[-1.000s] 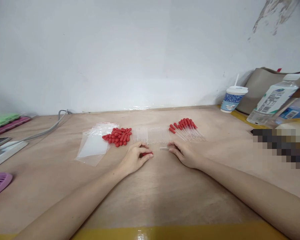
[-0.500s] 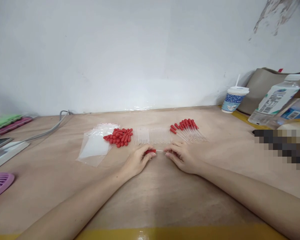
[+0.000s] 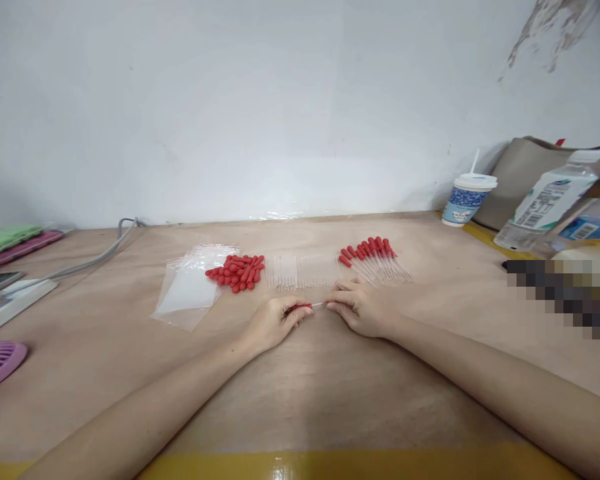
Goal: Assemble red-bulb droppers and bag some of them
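At frame centre my left hand (image 3: 275,320) pinches a red bulb (image 3: 300,307) and my right hand (image 3: 363,308) a clear tube (image 3: 319,305), end to end, low over the tabletop (image 3: 330,400). Beyond, right of centre, lie joined droppers (image 3: 373,257). Loose bulbs (image 3: 236,272) and bare tubes (image 3: 305,270) outnumber them, so I judge it under half done.

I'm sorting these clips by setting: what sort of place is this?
Probably a small hand-assembly workbench: a bare plywood table against a plain wall, a pile of red rubber bulbs beside clear tubes and finished droppers, with a drink cup at the side.
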### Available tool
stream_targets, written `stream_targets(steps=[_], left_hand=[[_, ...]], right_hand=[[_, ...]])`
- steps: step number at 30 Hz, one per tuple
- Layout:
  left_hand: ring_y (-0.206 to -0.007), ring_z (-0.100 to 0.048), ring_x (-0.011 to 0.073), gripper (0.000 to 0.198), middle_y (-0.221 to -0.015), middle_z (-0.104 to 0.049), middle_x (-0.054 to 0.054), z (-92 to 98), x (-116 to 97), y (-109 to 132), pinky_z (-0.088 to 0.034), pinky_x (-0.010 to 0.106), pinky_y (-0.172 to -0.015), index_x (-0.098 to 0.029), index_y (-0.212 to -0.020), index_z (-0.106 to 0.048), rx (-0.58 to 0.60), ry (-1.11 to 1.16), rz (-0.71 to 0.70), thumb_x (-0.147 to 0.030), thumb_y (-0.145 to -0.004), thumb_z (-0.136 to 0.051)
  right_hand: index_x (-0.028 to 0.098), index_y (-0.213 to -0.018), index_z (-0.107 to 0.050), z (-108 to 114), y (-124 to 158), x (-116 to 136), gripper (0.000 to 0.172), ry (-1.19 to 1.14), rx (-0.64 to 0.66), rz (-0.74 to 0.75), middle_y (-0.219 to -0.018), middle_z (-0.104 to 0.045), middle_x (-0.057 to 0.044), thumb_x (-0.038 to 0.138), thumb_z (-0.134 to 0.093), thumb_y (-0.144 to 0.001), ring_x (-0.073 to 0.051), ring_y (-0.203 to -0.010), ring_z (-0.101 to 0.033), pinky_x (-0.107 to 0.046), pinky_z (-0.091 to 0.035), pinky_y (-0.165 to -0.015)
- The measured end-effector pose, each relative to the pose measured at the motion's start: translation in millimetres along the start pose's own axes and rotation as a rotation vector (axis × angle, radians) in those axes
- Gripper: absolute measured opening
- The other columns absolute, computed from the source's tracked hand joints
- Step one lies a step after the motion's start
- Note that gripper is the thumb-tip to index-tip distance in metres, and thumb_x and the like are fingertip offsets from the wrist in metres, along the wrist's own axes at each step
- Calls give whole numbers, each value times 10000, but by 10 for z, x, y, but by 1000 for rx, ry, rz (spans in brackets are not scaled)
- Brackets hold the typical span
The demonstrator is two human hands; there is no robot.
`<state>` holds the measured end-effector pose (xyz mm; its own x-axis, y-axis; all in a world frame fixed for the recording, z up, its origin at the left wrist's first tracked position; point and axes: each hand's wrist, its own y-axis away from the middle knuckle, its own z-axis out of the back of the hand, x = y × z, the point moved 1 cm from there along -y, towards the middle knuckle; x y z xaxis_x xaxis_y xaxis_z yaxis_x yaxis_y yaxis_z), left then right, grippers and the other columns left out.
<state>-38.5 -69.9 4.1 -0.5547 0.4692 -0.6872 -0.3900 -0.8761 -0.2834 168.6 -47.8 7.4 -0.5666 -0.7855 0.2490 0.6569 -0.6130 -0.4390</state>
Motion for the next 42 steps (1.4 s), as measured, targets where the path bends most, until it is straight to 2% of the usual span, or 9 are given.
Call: stream_targets(steps=[4, 8, 11, 18, 25, 31, 36, 42], left_hand=[[-514, -544, 114, 245, -571, -599, -18, 6, -18, -7, -430, 221, -512, -192, -901, -679, -31, -46, -5, -371, -841, -524], [-525, -558, 115, 237, -590, -620, -14, 11, -6, -9, -441, 224, -528, -190, -905, -678, -65, -78, -26, -364, -838, -531], [-554, -581, 121, 226, -627, -643, -5, 10, 11, -7, -459, 230, -550, -182, -894, -676, -78, -48, -19, -356, -829, -548], [-578, -609, 127, 154, -673, -673, 4, 27, -24, -1, -490, 232, -563, -167, -847, -670, -79, 76, 23, -289, -794, -592], [-589, -631, 120, 135, -718, -705, 9, 29, -27, 6, -504, 220, -577, -177, -850, -687, -84, 25, -22, -262, -798, -597], [-608, -642, 126, 138, -745, -714, 15, 20, -22, 23, -510, 221, -588, -177, -855, -692, -154, -14, -100, -268, -800, -604], [-662, -652, 132, 115, -776, -717, 15, 27, -22, 7, -518, 223, -628, -176, -833, -690, -230, -14, -127, -254, -790, -617], [-712, -663, 155, 156, -817, -715, 35, 39, 12, -58, -528, 244, -642, -157, -855, -669, -239, 91, -79, -283, -771, -634]], right_hand=[[204, -877, -653, -3, 7, 65, 246, 141, -64, 27, -821, -593, -46, 234, -410, -901, -136, -668, -473, -302, -317, -685], [194, -912, -649, 2, 13, 106, 255, 148, -69, 33, -811, -593, -52, 235, -397, -906, -139, -675, -484, -294, -317, -674], [187, -906, -638, 18, -4, 105, 248, 94, -43, 9, -778, -588, -40, 229, -394, -908, -137, -679, -495, -291, -318, -681], [169, -692, -565, 85, -59, 78, 282, -71, 100, -51, -669, -592, 0, 238, -398, -908, -117, -631, -504, -290, -296, -692], [173, -765, -615, 76, -71, 74, 274, -210, 176, -120, -722, -638, -6, 236, -384, -899, -122, -654, -535, -310, -312, -765], [167, -740, -625, -15, -56, 10, 365, -376, 226, -214, -616, -583, 5, 315, -340, -913, -104, -549, -468, -240, -348, -595], [160, -721, -626, -11, -65, 18, 382, -411, 181, -202, -608, -575, 4, 331, -341, -912, -101, -547, -473, -233, -357, -584], [169, -838, -603, -25, -55, 0, 276, -408, -44, -180, -751, -619, -22, 342, -396, -894, -129, -668, -528, -248, -390, -622]])
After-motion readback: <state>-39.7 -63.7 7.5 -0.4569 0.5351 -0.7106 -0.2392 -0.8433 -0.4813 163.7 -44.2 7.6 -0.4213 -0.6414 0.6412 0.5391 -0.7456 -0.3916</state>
